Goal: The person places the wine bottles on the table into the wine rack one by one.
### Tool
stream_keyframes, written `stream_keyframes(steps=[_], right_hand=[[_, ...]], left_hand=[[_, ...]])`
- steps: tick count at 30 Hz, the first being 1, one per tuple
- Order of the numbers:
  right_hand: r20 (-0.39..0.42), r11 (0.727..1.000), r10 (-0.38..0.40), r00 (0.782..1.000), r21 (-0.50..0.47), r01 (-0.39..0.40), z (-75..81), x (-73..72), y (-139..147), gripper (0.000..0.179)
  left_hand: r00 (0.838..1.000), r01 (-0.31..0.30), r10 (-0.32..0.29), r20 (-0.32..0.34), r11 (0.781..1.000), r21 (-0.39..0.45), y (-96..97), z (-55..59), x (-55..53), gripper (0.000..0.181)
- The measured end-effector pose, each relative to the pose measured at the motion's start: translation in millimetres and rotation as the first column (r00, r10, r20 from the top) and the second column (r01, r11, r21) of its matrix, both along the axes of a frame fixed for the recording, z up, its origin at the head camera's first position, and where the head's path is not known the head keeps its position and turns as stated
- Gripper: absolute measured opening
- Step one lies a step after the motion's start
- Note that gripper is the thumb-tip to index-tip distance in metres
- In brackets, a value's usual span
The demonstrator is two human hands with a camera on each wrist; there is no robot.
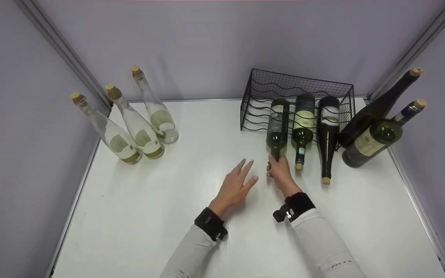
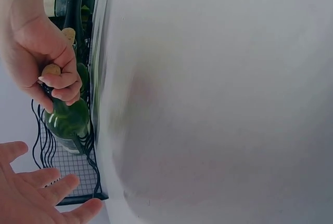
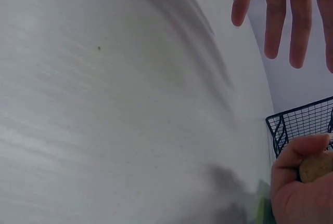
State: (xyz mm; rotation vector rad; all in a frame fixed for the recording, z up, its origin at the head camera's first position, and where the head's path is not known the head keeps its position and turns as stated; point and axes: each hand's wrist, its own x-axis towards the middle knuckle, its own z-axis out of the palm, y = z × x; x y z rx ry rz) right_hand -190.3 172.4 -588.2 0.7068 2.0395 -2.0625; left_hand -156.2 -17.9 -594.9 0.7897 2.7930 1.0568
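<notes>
Holding bottle by neck, right grip is apparently steadying it in rack beyond, left grip hovering empty, spread, alongside.

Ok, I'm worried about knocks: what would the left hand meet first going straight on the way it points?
The left hand would probably meet the black wire rack first, near the held green glass bottle, though depth is unclear.

Head view: bare right hand hides tan cork of green glass bottle
Print on its grey label: too small to read.
</notes>
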Motion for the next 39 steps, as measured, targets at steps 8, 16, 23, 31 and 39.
stream_keyframes(steps=[8, 16, 23, 31, 39], right_hand=[[-0.025, 0.996, -0.028, 0.999, -0.088, 0.026, -1.8, -8.9, 0, 0.041], [0.013, 0.99, -0.057, 0.998, -0.131, 0.058, 0.4, -17.9, -1, 0.059], [0.001, 0.989, -0.069, 0.998, -0.13, 0.069, 2.1, -24.1, 0, 0.057], [0.026, 0.991, -0.062, 0.998, -0.118, 0.065, 0.1, -28.8, 2, 0.044], [0.015, 0.981, -0.052, 0.999, -0.185, 0.054, 0.4, -27.1, 4, 0.043]], left_hand=[[1.0, -0.003, 0.003, 0.02, 1.0, -0.008, 0.3, 0.1, 0.2, 0.066], [1.0, 0.004, -0.003, 0.024, 1.0, -0.016, 0.1, 1.1, -0.2, 0.067], [1.0, -0.001, 0.001, 0.013, 1.0, -0.005, 0.1, -0.3, -0.1, 0.066], [1.0, -0.002, 0.002, 0.011, 1.0, -0.009, 0.5, -0.6, -0.6, 0.066], [1.0, 0.002, -0.001, 0.021, 1.0, -0.01, -0.6, -1.7, -1.4, 0.067]])
